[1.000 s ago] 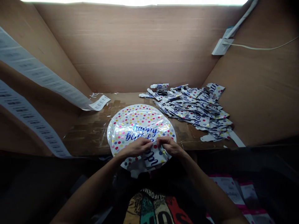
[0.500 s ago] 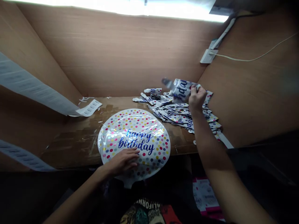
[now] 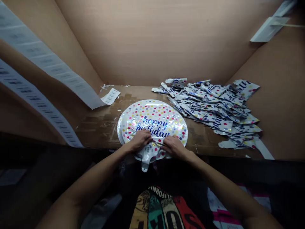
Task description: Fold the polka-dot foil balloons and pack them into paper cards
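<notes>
A flat round foil balloon (image 3: 153, 119), white with coloured dots and blue "happy birthday" lettering, lies on top of a stack of the same at the near edge of the wooden bench (image 3: 100, 127). My left hand (image 3: 141, 140) and my right hand (image 3: 173, 147) both rest on its near edge, fingers curled and pinching the foil just above the balloon's neck (image 3: 145, 163), which hangs over the bench edge. What lies under the fingers is hidden.
A heap of folded balloons (image 3: 214, 106) of the same print covers the right side of the bench. Two strips of printed labels (image 3: 47, 68) hang down the left wall, with a loose label piece (image 3: 110, 96) at the back left. Wooden walls enclose the bench.
My right hand has come back from the heap on the right, having left the folded balloon there, and now joins my left hand at the near edge of the flat balloon.
</notes>
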`<act>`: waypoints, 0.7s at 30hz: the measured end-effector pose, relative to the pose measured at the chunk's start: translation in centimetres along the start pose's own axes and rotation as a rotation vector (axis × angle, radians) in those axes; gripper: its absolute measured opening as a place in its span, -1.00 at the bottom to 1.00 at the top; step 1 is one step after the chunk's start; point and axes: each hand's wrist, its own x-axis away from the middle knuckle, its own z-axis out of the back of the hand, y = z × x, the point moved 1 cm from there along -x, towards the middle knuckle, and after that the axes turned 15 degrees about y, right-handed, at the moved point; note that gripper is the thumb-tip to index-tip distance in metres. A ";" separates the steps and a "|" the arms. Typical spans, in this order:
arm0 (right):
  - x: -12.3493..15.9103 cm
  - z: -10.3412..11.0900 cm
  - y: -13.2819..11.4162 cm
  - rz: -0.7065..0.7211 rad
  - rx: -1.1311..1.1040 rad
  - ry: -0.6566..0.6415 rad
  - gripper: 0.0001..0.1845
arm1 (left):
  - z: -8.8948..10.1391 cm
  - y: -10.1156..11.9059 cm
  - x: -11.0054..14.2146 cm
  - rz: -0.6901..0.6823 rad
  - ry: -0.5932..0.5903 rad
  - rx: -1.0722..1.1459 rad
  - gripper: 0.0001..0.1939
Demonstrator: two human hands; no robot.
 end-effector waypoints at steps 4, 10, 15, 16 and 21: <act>0.2 0.2 1.7 -0.121 -0.052 -0.046 -0.54 | 1.3 0.1 -0.3 0.010 -0.091 0.106 -0.74; -1.9 2.2 -0.1 -0.047 -0.009 0.053 -0.65 | 1.9 0.4 -0.6 0.133 -0.165 0.075 -0.58; -3.6 1.4 -1.3 -0.108 -0.118 -0.002 -0.69 | 3.0 1.1 -1.1 0.166 -0.171 0.021 -0.58; -3.9 1.4 -0.9 -0.155 -0.213 -0.029 -0.63 | 3.5 1.2 -0.9 0.150 -0.143 0.006 -0.58; -6.7 3.6 3.6 -0.355 -0.452 -0.073 -0.45 | 5.0 0.3 1.6 0.072 -0.077 -0.150 0.14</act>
